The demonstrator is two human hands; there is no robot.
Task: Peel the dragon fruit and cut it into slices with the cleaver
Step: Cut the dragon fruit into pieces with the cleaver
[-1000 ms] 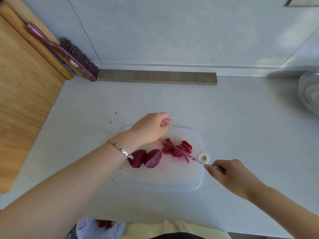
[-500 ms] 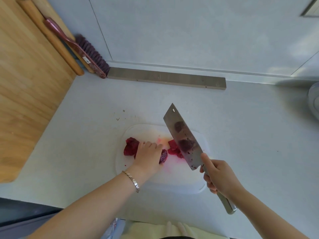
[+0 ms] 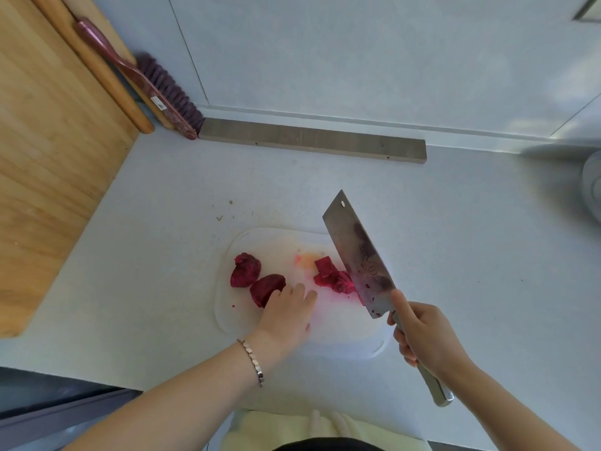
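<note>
A white cutting board (image 3: 344,333) lies on the counter in front of me. Two dark red dragon fruit chunks lie on its left part, one at the far left (image 3: 245,270) and one (image 3: 265,288) beside my fingers. A pile of cut red pieces (image 3: 333,276) lies at the board's centre right. My left hand (image 3: 287,312) rests on the board with fingers stretched forward, touching the nearer chunk. My right hand (image 3: 422,335) grips the metal handle of the cleaver (image 3: 361,255), whose juice-stained blade is raised flat-side up, just right of the cut pieces.
A large wooden board (image 3: 48,141) leans at the left with a rolling pin and a purple brush (image 3: 162,92) behind it. A grey wooden strip (image 3: 312,144) lies along the wall. A round metal object (image 3: 592,180) sits at the right edge.
The cleaver went from cutting on the board to raised with its flat side up. My left hand slid back off the chunks, uncovering the nearer one.
</note>
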